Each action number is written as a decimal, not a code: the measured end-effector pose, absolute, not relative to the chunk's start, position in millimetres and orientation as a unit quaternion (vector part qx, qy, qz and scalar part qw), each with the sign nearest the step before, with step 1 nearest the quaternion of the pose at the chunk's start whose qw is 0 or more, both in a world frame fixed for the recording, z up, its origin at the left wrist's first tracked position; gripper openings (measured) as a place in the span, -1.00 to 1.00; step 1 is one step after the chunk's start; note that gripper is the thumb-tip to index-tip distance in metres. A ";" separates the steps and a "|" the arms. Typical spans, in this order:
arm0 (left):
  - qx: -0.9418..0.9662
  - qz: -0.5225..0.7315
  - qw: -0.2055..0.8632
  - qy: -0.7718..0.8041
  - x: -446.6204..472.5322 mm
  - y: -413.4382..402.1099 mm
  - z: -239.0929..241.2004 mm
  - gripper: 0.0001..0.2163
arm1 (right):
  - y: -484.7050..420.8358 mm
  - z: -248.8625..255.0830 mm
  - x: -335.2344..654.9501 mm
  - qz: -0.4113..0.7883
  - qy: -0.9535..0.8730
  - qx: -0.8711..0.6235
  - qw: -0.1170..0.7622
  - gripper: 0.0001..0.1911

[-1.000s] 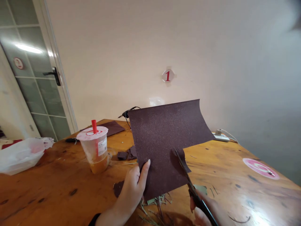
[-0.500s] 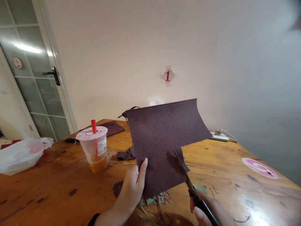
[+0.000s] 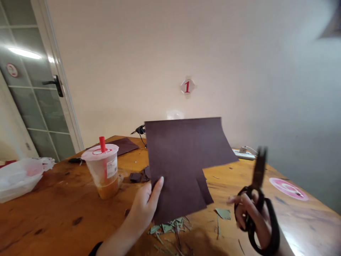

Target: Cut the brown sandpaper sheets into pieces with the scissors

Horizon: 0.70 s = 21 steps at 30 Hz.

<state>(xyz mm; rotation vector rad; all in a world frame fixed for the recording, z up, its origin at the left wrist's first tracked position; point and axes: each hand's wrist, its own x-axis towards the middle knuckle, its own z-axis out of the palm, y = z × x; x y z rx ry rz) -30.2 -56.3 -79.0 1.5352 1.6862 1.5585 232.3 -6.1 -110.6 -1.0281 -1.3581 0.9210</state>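
My left hand point(image 3: 149, 201) grips a dark brown sheet of paper point(image 3: 178, 153) by its lower left edge, thumb on the near face. The sheet stands up over the table, with a notch cut into its right side and a partly cut strip point(image 3: 205, 188) hanging below the notch. To the right of the sheet and apart from it, my right hand point(image 3: 255, 217) holds black-handled scissors point(image 3: 258, 174), fingers through the loops and blades pointing up, slightly blurred. Green and brown paper scraps point(image 3: 170, 227) lie on the table under the sheet.
A lidded drink cup point(image 3: 102, 170) with a red straw stands left on the wooden table point(image 3: 66, 227). Behind it lie brown paper point(image 3: 122, 145) and dark scraps point(image 3: 135, 177). A plastic bag point(image 3: 21, 179) is far left, a power strip point(image 3: 243, 154) back right, a pink round sticker point(image 3: 289, 188) at right.
The scissors have come out of the cut in the sheet and moved right, turning blades up. The left hand keeps its hold, and the sheet has tilted slightly.
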 end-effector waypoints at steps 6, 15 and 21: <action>0.618 0.471 0.250 0.577 -17.8 -60.1 -93.1 -0.58 | 5.8 -90.0 247.8 0.330 -0.525 -0.429 0.657 -0.51; 0.659 0.401 0.346 0.534 -19.9 -62.0 -95.6 -0.52 | -0.1 -98.9 236.6 0.319 -0.430 -0.498 0.682 -0.50; 0.705 0.369 0.264 0.545 -19.0 -64.8 -100.3 -0.53 | 5.7 -106.7 246.8 0.363 -0.370 -0.461 0.720 -0.54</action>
